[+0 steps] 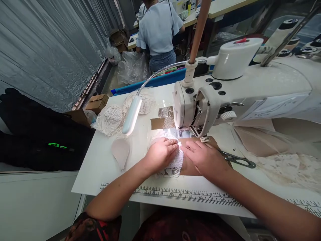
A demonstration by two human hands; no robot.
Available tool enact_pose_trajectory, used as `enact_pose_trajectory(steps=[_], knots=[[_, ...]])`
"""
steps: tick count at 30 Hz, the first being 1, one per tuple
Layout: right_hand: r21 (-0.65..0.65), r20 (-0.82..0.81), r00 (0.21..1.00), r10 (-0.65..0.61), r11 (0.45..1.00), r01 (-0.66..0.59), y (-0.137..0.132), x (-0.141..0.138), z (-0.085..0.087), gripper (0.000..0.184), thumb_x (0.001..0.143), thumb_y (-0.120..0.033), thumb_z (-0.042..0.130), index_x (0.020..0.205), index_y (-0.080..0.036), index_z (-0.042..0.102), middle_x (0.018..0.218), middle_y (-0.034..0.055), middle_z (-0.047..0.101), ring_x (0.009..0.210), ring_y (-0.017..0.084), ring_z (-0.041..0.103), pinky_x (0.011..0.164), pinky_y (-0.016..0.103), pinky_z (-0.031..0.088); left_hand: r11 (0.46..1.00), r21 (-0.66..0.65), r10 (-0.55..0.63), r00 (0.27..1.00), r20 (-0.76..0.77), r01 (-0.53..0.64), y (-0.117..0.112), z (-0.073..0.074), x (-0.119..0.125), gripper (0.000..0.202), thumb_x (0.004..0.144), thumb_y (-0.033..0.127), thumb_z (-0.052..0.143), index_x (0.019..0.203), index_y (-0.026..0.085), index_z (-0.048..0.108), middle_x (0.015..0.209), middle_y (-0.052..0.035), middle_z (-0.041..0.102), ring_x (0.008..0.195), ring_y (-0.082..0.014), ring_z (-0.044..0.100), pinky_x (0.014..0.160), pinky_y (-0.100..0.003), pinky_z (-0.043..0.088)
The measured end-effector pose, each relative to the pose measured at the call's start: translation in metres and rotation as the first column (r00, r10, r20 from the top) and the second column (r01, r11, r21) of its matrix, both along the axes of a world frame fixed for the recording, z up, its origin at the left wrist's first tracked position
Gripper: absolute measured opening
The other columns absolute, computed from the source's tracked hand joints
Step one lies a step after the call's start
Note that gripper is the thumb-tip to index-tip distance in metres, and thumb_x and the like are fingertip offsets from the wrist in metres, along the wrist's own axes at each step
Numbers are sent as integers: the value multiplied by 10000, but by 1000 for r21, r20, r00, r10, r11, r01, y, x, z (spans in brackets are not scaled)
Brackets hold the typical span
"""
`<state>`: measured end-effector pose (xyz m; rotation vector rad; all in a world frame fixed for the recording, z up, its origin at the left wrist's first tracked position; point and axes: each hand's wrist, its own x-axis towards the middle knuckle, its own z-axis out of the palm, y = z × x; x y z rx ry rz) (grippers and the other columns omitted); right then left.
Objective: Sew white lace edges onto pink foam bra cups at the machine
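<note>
A piece of white lace lies on the sewing machine table, just in front of the needle area. My left hand rests on the lace, its fingers pressed together on the fabric. Close beside it, my right hand has its fingers curled at the lace's right edge, pinching it. The fingertips of both hands nearly meet below the presser foot, which is mostly hidden. Under my right hand is a brown flat patch.
A lamp on a bendy neck hangs over the left side. Beyond it are lace cups; nearer lies a pale cup pad. A dark slotted tool and beige lace fabric lie right. A ruler strip marks the front edge. Someone sits ahead.
</note>
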<state>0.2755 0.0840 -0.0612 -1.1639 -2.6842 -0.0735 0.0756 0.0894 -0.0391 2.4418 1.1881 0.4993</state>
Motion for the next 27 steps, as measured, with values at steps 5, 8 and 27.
enact_pose_trajectory(steps=[5, 8, 27], knots=[[65, 22, 998, -51, 997, 49, 4, -3, 0, 308, 868, -69, 409, 984, -175, 674, 851, 59, 666, 700, 176, 533, 622, 319, 307, 992, 119, -34, 999, -26, 37, 9, -27, 2, 302, 940, 232, 413, 1111, 157, 651, 1208, -151, 638, 944, -270, 635, 813, -474, 510], [82, 22, 995, -101, 992, 99, 9, -6, 3, 323, 839, -50, 437, 1008, -174, 683, 895, 57, 683, 666, 169, 534, 638, 330, 321, 986, 153, -61, 997, -45, 68, 20, -27, 2, 310, 941, 223, 410, 1120, 120, 641, 1196, -166, 642, 963, -276, 634, 817, -471, 517], [124, 47, 986, -163, 980, 156, 12, -11, -1, 396, 744, -1, 441, 981, -184, 701, 858, 40, 669, 610, 156, 506, 575, 318, 313, 964, 218, -135, 988, -80, 149, 46, -32, -11, 334, 908, 242, 453, 1171, 148, 636, 1198, -140, 648, 987, -234, 612, 804, -403, 500]])
